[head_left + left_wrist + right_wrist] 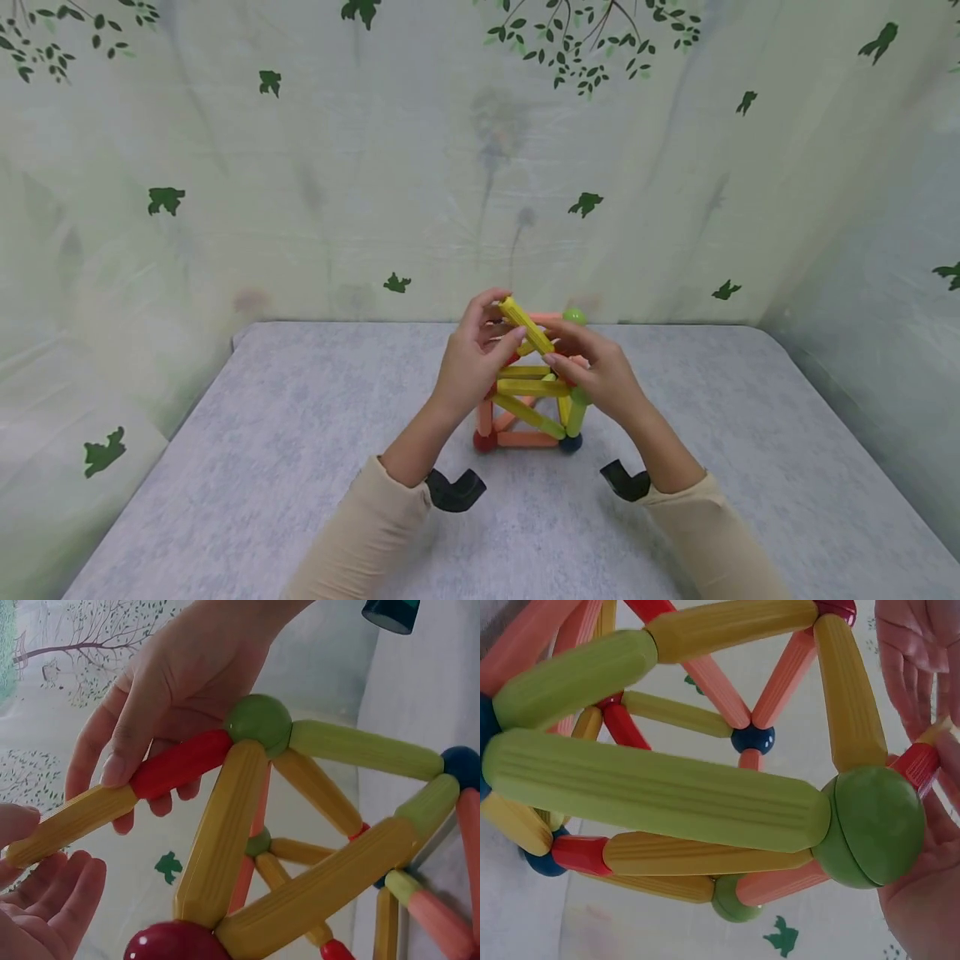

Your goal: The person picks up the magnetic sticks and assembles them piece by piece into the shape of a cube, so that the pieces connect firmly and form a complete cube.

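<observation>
Both hands are up at the top of the build: the left hand [471, 360] and the right hand [600, 375] each pinch an end of a yellow ribbed plastic rod with a red tip [527, 326], holding it slanted above the frame. In the left wrist view the red tip meets a green plastic ball joint [259, 720], where several rods already join. Below stands the cube-like frame of yellow, green and salmon rods [528, 408], resting on the grey mottled table [300, 467], with a red ball [484, 441] and a dark blue ball [570, 442] at its near corners. Judging from this, the base and uprights are done and cross-braced, and the top is what's left. The far side of the frame hides behind the hands, and whether the rod's yellow end touches any joint I can't make out. A leaf-print backdrop [300, 167] hangs behind.
</observation>
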`<state>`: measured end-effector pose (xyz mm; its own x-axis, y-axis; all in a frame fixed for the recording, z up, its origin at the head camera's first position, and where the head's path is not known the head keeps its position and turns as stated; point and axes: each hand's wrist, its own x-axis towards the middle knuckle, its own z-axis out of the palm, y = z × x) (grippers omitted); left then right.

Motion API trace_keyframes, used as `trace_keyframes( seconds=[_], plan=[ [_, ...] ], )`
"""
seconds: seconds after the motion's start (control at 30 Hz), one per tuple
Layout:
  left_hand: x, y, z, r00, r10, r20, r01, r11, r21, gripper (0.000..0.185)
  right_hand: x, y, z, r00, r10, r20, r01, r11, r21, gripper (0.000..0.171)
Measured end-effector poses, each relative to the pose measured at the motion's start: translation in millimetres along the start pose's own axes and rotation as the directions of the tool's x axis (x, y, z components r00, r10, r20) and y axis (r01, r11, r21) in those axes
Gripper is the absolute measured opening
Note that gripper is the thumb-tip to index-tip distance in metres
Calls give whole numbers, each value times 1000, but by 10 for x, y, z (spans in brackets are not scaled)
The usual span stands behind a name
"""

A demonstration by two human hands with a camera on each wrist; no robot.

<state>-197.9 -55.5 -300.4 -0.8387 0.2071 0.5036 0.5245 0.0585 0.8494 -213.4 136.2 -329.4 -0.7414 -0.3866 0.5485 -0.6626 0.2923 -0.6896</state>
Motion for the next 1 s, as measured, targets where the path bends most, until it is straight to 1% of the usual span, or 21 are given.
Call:
trace_keyframes(
  seconds=[0.1,0.17,0.23,0.3,0.43,0.57,0.63,0.8,0.87,0.93,1.0],
  plan=[
    [40,-124,-81,1000,7,4,-8,991,137,49,71,31,-20,998,33,59,-35,999,28,46],
    [52,-187,-141,1000,-6,5,4,979,203,50,117,61,-29,992,84,90,-86,996,24,44],
    [56,-263,-193,999,-32,7,29,967,254,52,160,87,-27,984,137,112,-139,990,4,42],
    [52,-348,-234,998,-68,14,61,952,300,51,198,108,-20,974,189,128,-185,982,-39,41],
    [41,-513,-273,987,-155,37,130,921,368,49,257,133,9,952,259,161,-240,962,-127,41],
    [59,-611,-286,972,-224,68,182,906,384,50,294,143,35,937,290,193,-257,950,-179,42],
    [83,-638,-293,962,-262,82,213,901,379,52,304,146,42,934,294,204,-255,946,-198,43],
    [146,-658,-304,923,-367,111,309,883,353,54,321,144,50,927,304,221,-255,941,-223,42],
    [162,-654,-301,912,-392,116,332,876,349,54,327,136,49,923,309,230,-257,939,-230,41],
    [174,-655,-296,907,-407,113,348,872,345,54,332,128,46,918,316,238,-259,935,-242,39],
    [184,-660,-290,906,-412,100,357,868,346,54,336,122,44,914,320,247,-259,933,-250,38]
  ],
)
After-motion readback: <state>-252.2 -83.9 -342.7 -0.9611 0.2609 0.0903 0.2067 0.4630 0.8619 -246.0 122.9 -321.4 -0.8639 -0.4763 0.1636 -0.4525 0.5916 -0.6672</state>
